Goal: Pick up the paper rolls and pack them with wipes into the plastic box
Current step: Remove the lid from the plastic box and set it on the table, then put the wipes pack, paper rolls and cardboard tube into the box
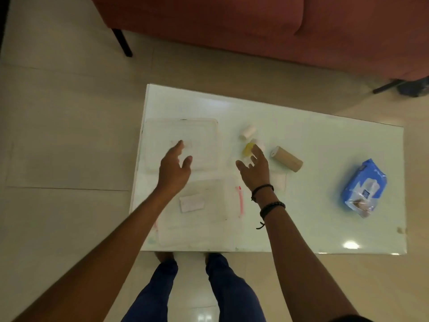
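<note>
On the white table (313,140) lie a small white paper roll (248,132), a yellow roll (248,148) beside another white roll (259,142), and a longer brown roll (287,158). My right hand (254,169) hovers open just in front of the yellow and white rolls, touching nothing. My left hand (174,169) is open above the near edge of a clear plastic lid (204,129). The clear plastic box (209,219) with a white label sits at the table's front edge between my arms. A blue wipes pack (364,184) lies far right.
A red sofa (232,26) with black legs stands beyond the table. Beige tiled floor surrounds the table. A small white piece (278,181) lies right of my right wrist. My legs in blue trousers stand at the table's front edge.
</note>
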